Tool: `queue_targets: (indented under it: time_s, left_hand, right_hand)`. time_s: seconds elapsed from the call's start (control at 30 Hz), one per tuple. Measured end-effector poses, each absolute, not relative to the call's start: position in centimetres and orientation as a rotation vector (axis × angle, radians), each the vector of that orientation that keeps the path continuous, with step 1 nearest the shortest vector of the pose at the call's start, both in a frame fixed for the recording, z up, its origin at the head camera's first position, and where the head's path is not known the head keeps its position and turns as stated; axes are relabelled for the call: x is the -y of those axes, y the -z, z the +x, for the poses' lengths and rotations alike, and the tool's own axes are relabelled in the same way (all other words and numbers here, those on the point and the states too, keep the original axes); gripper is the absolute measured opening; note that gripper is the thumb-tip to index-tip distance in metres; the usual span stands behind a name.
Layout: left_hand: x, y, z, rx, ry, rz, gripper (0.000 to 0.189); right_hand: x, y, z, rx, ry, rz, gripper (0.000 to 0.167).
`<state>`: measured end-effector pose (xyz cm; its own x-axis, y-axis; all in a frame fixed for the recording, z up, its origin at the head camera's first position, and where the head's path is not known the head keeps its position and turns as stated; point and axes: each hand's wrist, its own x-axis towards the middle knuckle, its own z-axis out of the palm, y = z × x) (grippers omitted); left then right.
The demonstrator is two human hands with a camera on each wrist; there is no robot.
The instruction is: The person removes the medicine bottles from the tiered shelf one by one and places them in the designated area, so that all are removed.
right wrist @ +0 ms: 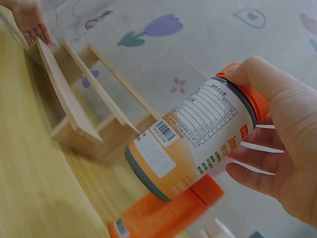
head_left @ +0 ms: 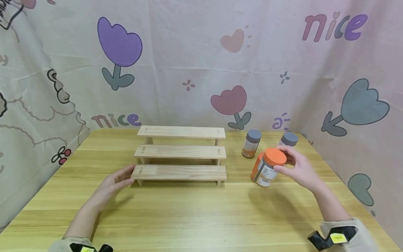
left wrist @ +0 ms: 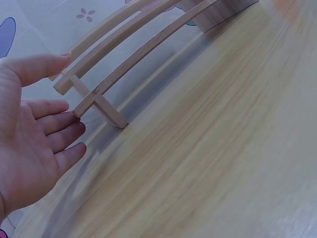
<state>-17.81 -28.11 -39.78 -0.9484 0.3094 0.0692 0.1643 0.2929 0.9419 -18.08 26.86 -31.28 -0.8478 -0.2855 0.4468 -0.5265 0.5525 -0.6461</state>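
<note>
My right hand (head_left: 299, 169) grips a supplement bottle (head_left: 266, 173) by its orange lid, thumb on the near side. The right wrist view shows this bottle (right wrist: 190, 136) tilted, its white and orange label printed with a table and barcode; it appears raised off the table. Just behind it stands an orange bottle (head_left: 255, 169), partly hidden. My left hand (head_left: 111, 183) is at the left end of a three-tier wooden rack (head_left: 179, 172). In the left wrist view its fingers (left wrist: 67, 119) are loosely extended, fingertips at the lowest shelf's end; contact is unclear.
Two grey-lidded bottles stand farther back on the right: one (head_left: 251, 145) near the rack, the other (head_left: 288, 139) partly behind my right hand. A patterned cloth (head_left: 189, 52) hangs around the back and sides of the wooden table (head_left: 189, 217).
</note>
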Motion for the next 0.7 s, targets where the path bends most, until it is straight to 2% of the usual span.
queue_targets:
  time_s: [0.7]
  left_hand:
    - [28.0,39.8,-17.8,-2.407,-1.764,0.45,0.061]
  right_hand:
    - [-33.7,32.2,-16.5,2.647,-1.053,0.355,0.05]
